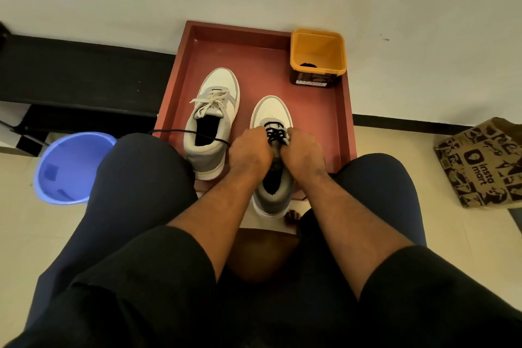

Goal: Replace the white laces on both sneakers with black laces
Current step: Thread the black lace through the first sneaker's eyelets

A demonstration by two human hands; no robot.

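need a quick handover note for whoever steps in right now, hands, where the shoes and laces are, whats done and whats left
Left hand and right hand: both gripping the black lace at the right sneaker, mid-lacing.
Right sneaker: on the red tray, its heel overhanging the near edge, black lace through the lower eyelets; a loose end trails left across the other shoe.
Left sneaker: on the tray, white lace still in.
Orange tub: tray's far right corner, something dark inside, cannot tell what.
Done: right shoe partly laced in black.
Left: finish it, then strip and relace the left sneaker.
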